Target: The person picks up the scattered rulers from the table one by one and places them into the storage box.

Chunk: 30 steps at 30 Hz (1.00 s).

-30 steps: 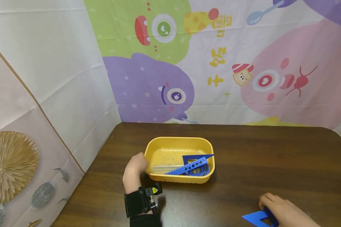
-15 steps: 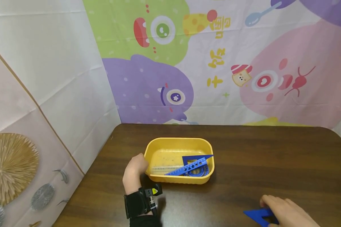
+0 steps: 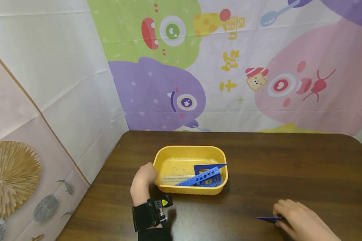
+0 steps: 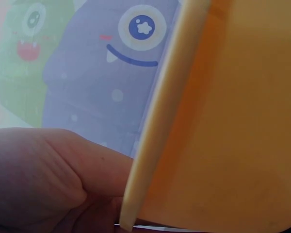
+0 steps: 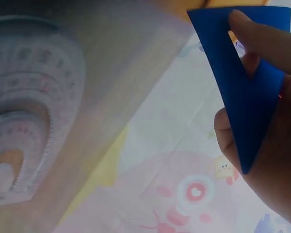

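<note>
My left hand (image 3: 144, 175) holds the left end of a yellow plastic basket (image 3: 190, 190); in the left wrist view its thumb (image 4: 106, 170) lies against the outside of the wall, its fingertips mostly hidden. Inside the basket, a blue ruler (image 3: 188, 180) lies across a blue protractor (image 3: 218, 181) and a blue set square (image 3: 198, 167). Beside them is a clear ruler (image 3: 170, 178). At the lower right, my right hand (image 3: 301, 217) pinches another blue triangular set square (image 5: 252, 107), seen nearly edge-on from the head and with its cut-out facing the right wrist camera.
A clear protractor (image 5: 63, 73) lies on the brown wooden table (image 3: 289, 167) in the right wrist view, blurred. Behind the table hangs a cartoon-printed cloth (image 3: 229, 117), and a pale curtain (image 3: 72, 100) borders the left side. A black wrist strap (image 3: 144, 216) sits on my left forearm.
The set square in my right hand has turned from showing its broad face to lying nearly edge-on, the hand rolling with it. My left hand and the basket have stayed put.
</note>
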### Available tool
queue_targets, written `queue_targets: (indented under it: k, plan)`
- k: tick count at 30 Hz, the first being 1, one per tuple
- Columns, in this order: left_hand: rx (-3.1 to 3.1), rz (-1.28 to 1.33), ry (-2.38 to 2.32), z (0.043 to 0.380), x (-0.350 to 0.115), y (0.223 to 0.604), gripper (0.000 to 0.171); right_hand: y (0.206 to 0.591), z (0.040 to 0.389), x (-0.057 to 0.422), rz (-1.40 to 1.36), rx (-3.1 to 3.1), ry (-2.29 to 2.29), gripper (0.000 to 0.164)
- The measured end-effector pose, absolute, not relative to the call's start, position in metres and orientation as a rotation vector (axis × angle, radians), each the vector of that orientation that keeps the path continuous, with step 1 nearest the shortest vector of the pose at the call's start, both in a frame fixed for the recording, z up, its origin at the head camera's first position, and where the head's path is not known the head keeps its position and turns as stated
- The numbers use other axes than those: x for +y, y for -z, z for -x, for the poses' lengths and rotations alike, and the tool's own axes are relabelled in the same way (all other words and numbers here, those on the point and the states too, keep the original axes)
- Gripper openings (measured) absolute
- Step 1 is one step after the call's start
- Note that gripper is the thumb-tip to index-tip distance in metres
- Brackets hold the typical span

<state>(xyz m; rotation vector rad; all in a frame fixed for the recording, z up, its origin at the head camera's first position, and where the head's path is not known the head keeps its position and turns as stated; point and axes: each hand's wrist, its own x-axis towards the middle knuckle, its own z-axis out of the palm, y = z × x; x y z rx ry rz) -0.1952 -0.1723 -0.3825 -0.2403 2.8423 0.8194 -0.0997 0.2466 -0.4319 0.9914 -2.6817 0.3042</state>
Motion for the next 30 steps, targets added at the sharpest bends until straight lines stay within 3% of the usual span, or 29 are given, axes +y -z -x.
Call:
queue_targets:
  k: [7, 10, 19, 23, 27, 30]
  plan:
    - [2.854, 0.237, -0.799, 0.195, -0.174, 0.381, 0.016, 0.421, 0.101, 0.233, -0.991, -2.492, -0.279, 0.046]
    - [2.857, 0.235, -0.794, 0.196, -0.175, 0.381, 0.017, 0.415, 0.102, 0.229, -0.990, -2.472, -0.251, 0.047]
    - [2.848, 0.238, -0.810, 0.195, -0.173, 0.382, 0.015, 0.409, 0.105, 0.221, -0.985, -2.473, -0.204, 0.042]
    - [2.851, 0.245, -0.808, 0.196, -0.173, 0.382, 0.015, 0.407, 0.108, 0.217, -0.973, -2.427, -0.233, 0.021]
    - [2.852, 0.246, -0.799, 0.197, -0.173, 0.383, 0.015, 0.406, 0.111, 0.213, -0.976, -2.378, -0.260, 0.045]
    - [2.846, 0.246, -0.800, 0.197, -0.173, 0.384, 0.016, 0.404, 0.112, 0.211, -0.984, -2.360, -0.268, 0.042]
